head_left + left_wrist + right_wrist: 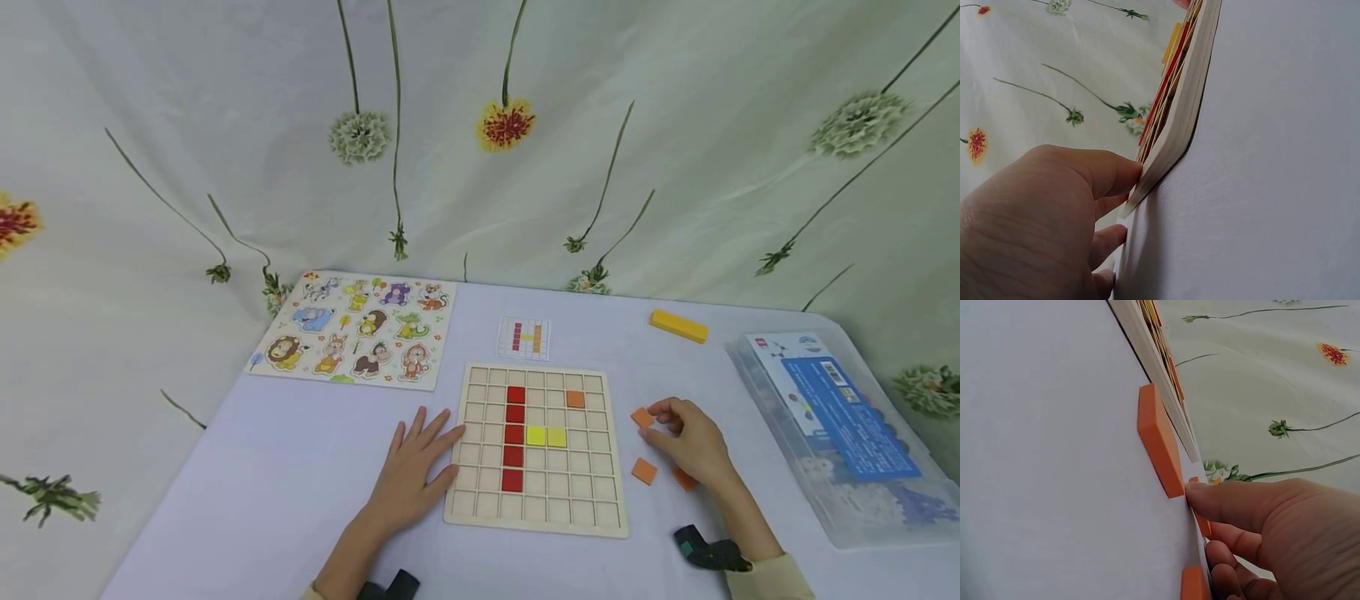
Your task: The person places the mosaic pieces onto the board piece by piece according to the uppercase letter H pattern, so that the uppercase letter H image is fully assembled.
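A wooden grid board [555,510] lies flat on the table, with a column of several red tiles [513,435], two yellow tiles [547,437] and one orange tile [575,399] in its cells. Along its left edge my left hand [408,473] rests with fingers spread, thumb and fingertips touching the rim. To the right of the board, my right hand [692,442] pinches an orange square tile [642,417] between thumb and fingers, at the tabletop. Another orange tile [644,471] lies just nearer me, and a third [684,478] is partly covered by that hand.
Behind the board lies a small pattern card [524,338]. An animal puzzle board [352,333] is at the back left. A yellow bar [678,326] sits at the back right. On the right stands a clear plastic box [840,508] with a blue-labelled sheet under its lid.
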